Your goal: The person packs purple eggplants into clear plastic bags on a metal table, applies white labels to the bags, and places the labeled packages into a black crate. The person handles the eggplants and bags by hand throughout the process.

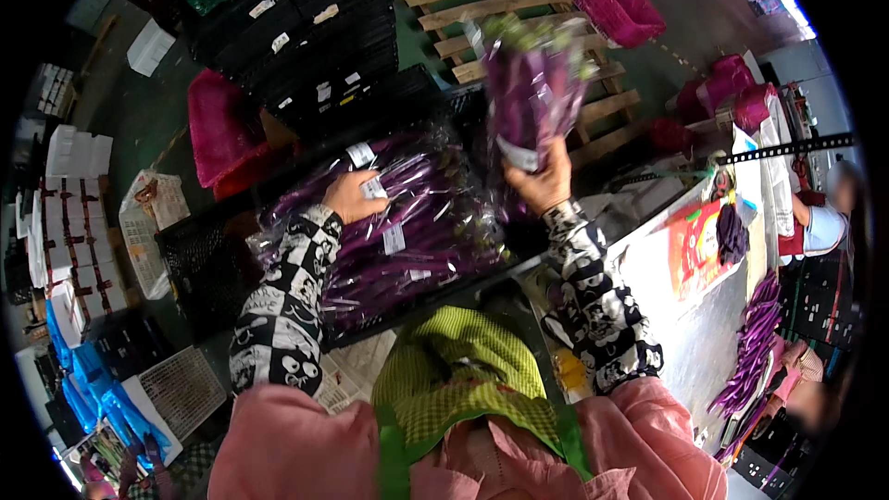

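In my right hand point(545, 177) is a clear plastic bag of long purple eggplants point(531, 94), held up by its labelled lower end with the green stem ends at the top. The bag is slightly blurred. My left hand point(354, 196) rests on more bagged eggplants point(410, 222), beside a white label. Whether its fingers grip a bag cannot be told. These bags lie side by side in a black plastic crate point(434, 312) before me, and several carry printed labels.
Stacked black crates point(298, 35) stand beyond the bags. A wooden pallet point(500, 0) lies on the floor at the far side. To the right, a metal table point(646, 340) bears a red printed bag point(698, 246) and loose eggplants point(753, 347). Other people are at the right edge.
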`<control>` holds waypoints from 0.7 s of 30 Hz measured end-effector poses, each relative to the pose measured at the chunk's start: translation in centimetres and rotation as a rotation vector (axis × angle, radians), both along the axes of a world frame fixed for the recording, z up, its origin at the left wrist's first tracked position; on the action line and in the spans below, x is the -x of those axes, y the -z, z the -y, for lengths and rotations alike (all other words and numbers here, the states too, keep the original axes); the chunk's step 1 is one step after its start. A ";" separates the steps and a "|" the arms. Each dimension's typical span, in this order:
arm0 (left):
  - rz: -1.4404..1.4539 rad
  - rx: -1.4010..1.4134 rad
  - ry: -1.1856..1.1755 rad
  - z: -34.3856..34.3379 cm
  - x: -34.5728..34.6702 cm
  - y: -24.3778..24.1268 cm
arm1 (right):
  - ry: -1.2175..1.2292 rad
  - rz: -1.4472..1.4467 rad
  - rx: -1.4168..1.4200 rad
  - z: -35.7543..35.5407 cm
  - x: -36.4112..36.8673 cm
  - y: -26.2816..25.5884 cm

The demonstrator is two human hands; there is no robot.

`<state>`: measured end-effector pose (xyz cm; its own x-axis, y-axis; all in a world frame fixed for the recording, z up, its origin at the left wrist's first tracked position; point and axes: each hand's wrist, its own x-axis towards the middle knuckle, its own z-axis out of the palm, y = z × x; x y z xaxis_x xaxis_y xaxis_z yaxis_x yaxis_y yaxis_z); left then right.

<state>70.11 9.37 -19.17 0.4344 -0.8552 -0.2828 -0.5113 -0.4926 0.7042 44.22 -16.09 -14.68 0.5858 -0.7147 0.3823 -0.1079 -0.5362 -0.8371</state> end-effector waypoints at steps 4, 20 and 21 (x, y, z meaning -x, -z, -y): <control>-0.110 -0.065 -0.013 0.4 -1.3 1.4 | -0.120 -0.661 0.247 1.1 1.5 8.2; 0.791 -0.216 -0.704 -11.5 3.0 0.9 | -0.116 -0.726 -0.426 6.5 0.8 19.5; 0.801 -0.110 -0.653 -11.0 2.8 1.4 | -0.022 -0.711 -0.322 5.5 0.5 19.6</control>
<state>67.33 20.35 -20.52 0.8987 -0.3730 0.2307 -0.4202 -0.8828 0.2099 43.68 -21.59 -34.24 0.6275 -0.7122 -0.3147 -0.6692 -0.2867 -0.6856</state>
